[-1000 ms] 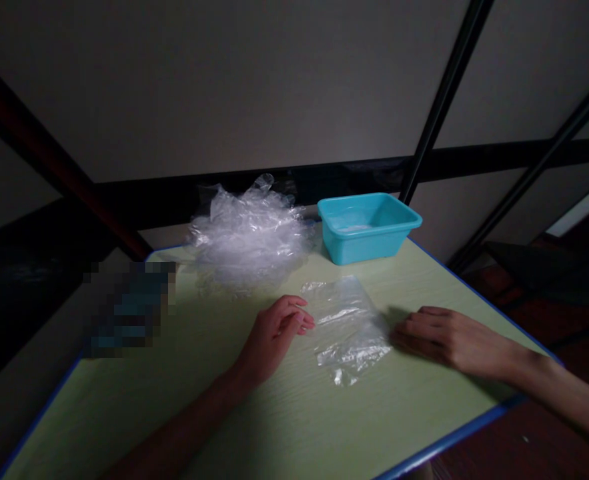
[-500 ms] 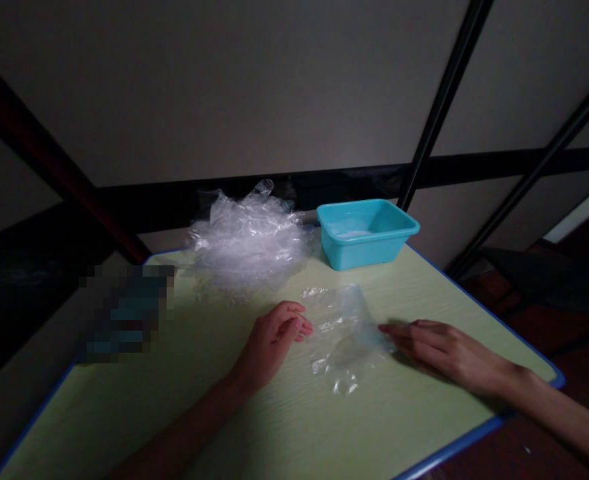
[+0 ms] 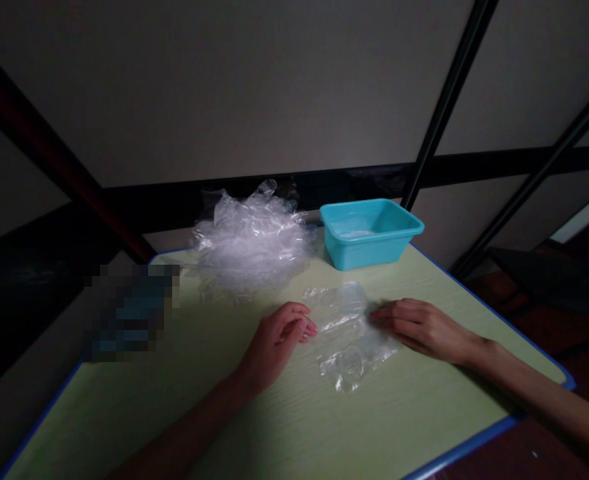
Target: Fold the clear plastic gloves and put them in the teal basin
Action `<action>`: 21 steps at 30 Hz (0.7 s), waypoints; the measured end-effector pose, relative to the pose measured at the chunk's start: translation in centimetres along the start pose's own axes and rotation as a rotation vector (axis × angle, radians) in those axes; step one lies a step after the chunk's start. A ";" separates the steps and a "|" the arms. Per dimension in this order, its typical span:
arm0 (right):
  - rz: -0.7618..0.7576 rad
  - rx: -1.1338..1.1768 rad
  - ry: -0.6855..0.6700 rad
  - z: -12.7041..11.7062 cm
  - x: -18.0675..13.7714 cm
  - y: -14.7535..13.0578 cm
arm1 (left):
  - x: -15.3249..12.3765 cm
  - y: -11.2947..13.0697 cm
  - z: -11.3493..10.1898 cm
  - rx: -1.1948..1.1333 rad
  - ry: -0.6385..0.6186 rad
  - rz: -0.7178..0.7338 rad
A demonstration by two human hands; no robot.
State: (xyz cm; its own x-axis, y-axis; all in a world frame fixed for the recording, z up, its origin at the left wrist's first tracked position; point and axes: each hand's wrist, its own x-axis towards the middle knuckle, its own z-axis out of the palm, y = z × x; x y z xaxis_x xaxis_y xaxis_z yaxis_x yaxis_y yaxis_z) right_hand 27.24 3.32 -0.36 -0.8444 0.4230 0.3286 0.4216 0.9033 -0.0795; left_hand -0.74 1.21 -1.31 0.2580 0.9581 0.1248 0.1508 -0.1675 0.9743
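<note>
Though wrinkly, clear plastic (image 3: 347, 333) flat on tbl (image 3: 274, 427)

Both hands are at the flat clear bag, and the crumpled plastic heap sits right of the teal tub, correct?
No. The head view shows the crumpled plastic heap left of the teal tub. The left hand and right hand are indeed at the flat clear bag.

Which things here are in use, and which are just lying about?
In use: left hand, fingertips at the left edge of the clear plastic piece; right hand, flat on its right side. The piece lies on the table.
Lying about: crumpled clear plastic pile and teal basin, both at the far edge, untouched.
</note>
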 end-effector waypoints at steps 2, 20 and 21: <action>0.030 0.061 -0.019 0.0 0.0 0.0 | -0.1 0.1 0.0 0.018 0.004 0.020; 0.525 0.713 0.003 -0.8 3.6 1.5 | 0.0 0.5 0.3 0.125 0.049 0.006; 0.549 0.788 0.004 -0.6 3.9 1.7 | 0.1 0.5 0.3 0.116 0.053 -0.003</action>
State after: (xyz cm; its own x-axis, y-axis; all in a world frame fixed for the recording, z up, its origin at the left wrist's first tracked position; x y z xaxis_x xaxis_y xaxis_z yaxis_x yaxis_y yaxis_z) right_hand 24.88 6.43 1.31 -0.5937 0.8024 0.0605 0.4130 0.3683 -0.8329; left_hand -0.40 1.14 -0.88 0.2068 0.9691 0.1344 0.2621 -0.1872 0.9467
